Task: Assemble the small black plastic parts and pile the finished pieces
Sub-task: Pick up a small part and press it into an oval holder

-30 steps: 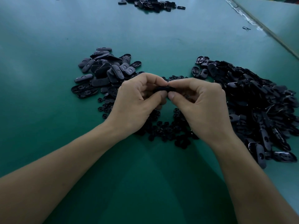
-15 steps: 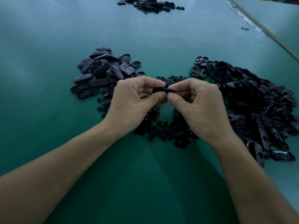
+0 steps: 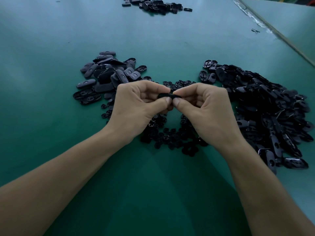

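Note:
Both my hands meet over the middle of the green table (image 3: 153,193). My left hand (image 3: 136,106) and my right hand (image 3: 206,108) pinch one small black oval part (image 3: 167,95) between thumbs and fingers, each at one end. Under my hands lies a scatter of small round black inserts (image 3: 172,138). A pile of oval black pieces (image 3: 109,74) sits to the left. A large heap of black shells (image 3: 272,106) spreads to the right.
Another pile of black parts (image 3: 156,5) lies at the far edge of the table. A single small part (image 3: 255,30) lies near a pale strip (image 3: 276,33) running diagonally at the right.
Both hands have sunk slightly toward me with the pinched part. The thumbs have come closer together on it.

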Motion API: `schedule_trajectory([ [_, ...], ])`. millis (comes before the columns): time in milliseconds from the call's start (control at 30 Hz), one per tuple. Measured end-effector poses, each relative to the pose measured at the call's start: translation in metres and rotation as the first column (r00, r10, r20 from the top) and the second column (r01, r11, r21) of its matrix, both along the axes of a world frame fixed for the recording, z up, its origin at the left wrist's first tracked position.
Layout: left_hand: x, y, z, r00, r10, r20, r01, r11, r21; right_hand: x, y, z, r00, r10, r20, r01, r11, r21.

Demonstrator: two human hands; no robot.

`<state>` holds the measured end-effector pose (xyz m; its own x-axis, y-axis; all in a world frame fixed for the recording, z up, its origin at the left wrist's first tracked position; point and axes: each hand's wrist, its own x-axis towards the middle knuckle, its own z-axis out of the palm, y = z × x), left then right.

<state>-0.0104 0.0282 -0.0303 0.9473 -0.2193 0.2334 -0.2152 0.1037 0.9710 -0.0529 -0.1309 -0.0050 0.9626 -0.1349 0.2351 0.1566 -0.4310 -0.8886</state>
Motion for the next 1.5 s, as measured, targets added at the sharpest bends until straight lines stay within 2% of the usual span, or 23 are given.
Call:
schedule_trajectory([
  [133, 0.002, -0.002, -0.002, 0.999, 0.046, -0.029, -0.048, 0.996, -0.073, 0.005, 0.0, 0.002, 0.998, -0.067, -0.017, 0.066, 0.997, -0.034],
  [233, 0.005, -0.001, -0.002, 0.991, 0.111, -0.073, -0.121, 0.981, -0.153, 0.015, -0.009, 0.005, 0.982, -0.184, -0.043, 0.168, 0.955, -0.245],
  [333, 0.009, 0.0, 0.0, 0.977, 0.151, -0.147, -0.184, 0.954, -0.238, 0.034, -0.026, 0.01, 0.959, -0.262, -0.106, 0.163, 0.819, -0.551],
  [433, 0.011, 0.0, 0.002, 0.947, 0.187, -0.26, -0.262, 0.921, -0.29, 0.06, -0.038, 0.013, 0.923, -0.322, -0.212, 0.061, 0.664, -0.745],
  [533, 0.012, 0.002, 0.002, 0.927, 0.226, -0.298, -0.293, 0.935, -0.201, 0.074, -0.044, 0.013, 0.892, -0.361, -0.274, -0.035, 0.548, -0.835],
  [633, 0.011, 0.003, 0.004, 0.932, 0.226, -0.284, -0.28, 0.945, -0.166, 0.075, -0.045, 0.008, 0.918, -0.346, -0.195, 0.018, 0.528, -0.849],
  [767, 0.011, 0.003, 0.003, 0.94, 0.225, -0.256, -0.268, 0.952, -0.147, 0.068, -0.041, 0.003, 0.946, -0.314, -0.081, 0.125, 0.584, -0.802],
  [933, 0.012, 0.002, 0.0, 0.945, 0.252, -0.21, -0.277, 0.956, -0.097, 0.055, -0.032, 0.009, 0.947, -0.313, 0.068, 0.286, 0.73, -0.621],
  [1033, 0.011, 0.002, -0.002, 0.949, 0.285, -0.139, -0.297, 0.952, -0.077, 0.044, -0.024, 0.013, 0.955, -0.291, 0.057, 0.291, 0.886, -0.36],
  [1133, 0.009, 0.002, -0.003, 0.957, 0.289, -0.036, -0.291, 0.954, -0.076, 0.03, -0.015, 0.012, 0.987, -0.158, -0.033, 0.156, 0.987, -0.035],
  [1267, 0.006, -0.001, -0.001, 0.967, 0.254, 0.014, -0.253, 0.965, -0.063, 0.018, -0.002, 0.006, 0.999, 0.01, -0.049, 0.0, 0.981, 0.193],
  [1500, 0.0, -0.003, 0.0, 0.995, 0.069, 0.066, -0.069, 0.998, -0.011, 0.013, -0.001, 0.0, 0.995, 0.101, 0.008, -0.099, 0.955, 0.278],
])
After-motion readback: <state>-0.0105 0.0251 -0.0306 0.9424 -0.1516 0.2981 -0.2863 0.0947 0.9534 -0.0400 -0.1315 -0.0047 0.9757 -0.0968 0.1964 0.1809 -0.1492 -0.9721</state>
